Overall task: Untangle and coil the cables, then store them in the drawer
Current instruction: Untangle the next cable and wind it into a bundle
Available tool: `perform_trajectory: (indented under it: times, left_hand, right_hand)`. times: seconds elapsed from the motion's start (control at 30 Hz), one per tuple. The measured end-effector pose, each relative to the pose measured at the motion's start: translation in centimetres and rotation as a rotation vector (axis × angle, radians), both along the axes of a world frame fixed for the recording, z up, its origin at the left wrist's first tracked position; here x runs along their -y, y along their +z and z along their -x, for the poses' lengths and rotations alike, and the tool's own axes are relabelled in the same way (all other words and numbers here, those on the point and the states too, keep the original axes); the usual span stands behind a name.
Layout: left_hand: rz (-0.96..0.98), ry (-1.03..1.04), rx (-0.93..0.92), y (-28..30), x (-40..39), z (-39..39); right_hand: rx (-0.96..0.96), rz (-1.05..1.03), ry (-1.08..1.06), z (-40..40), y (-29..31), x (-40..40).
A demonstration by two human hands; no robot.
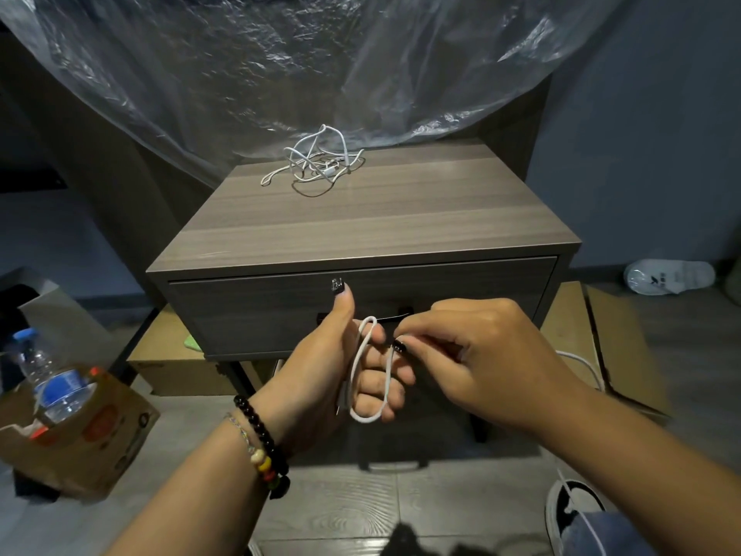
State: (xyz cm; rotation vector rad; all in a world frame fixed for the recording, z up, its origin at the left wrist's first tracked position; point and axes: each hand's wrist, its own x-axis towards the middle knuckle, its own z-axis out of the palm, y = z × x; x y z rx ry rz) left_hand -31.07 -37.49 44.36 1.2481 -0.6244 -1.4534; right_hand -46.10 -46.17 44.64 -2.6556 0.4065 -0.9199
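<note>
Two hands worked one white cable (367, 367) in front of the nightstand (361, 218), below the drawer front (461, 286). Left hand (320, 371) was held palm toward the right w/ thumb up and fingers curled, and the cable ran round those fingers as a single narrow loop. Loop's long axis stood near vertical, top bend by the thumb base, bottom bend under the little finger. A short end of the cable lay along the palm side, pointing down. Right hand (477, 355) pinched the cable at the loop's right side, thumb and forefinger tips together, other fingers tucked. From that hand the rest of the cable trailed off right & down, reappearing as a white line across the floor near a shoe (569, 511).

Second bunch, the tangled white cables (314, 164), sat on the nightstand top near its back edge, left of centre, touching the clear plastic sheet (280, 66) hanging behind. Drawer was shut, dark handle (401, 313) partly hidden by the hands.

Writing: water bottle (52, 379) in a cardboard box (88, 439) at left had a blue label, text too small to read. White slipper (669, 276) at right carried a dark mark, unreadable. Beaded bracelets (260, 443) on left wrist.
</note>
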Motion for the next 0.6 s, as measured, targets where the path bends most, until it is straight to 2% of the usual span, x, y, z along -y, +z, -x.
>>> perform_trajectory:
  times: [0.27, 0.37, 0.47, 0.6]
  left_hand:
    - [0.006, -0.176, 0.014, -0.1, -0.2, 0.0]
    - [0.006, -0.209, 0.087, -0.1, -0.4, 0.2]
    - [0.066, -0.220, 0.161, -0.2, -0.4, 0.1]
    - [0.130, -0.266, 0.139, 0.2, -0.4, -0.1]
  right_hand:
    - [0.033, -0.066, -0.001, 0.4, 0.8, 1.1]
    - [0.009, -0.071, 0.004, 1.0, 1.5, 2.0]
    - [0.005, -0.105, -0.005, 1.3, 1.6, 2.9]
    - [-0.025, -0.153, -0.028, 1.6, 1.6, 3.4]
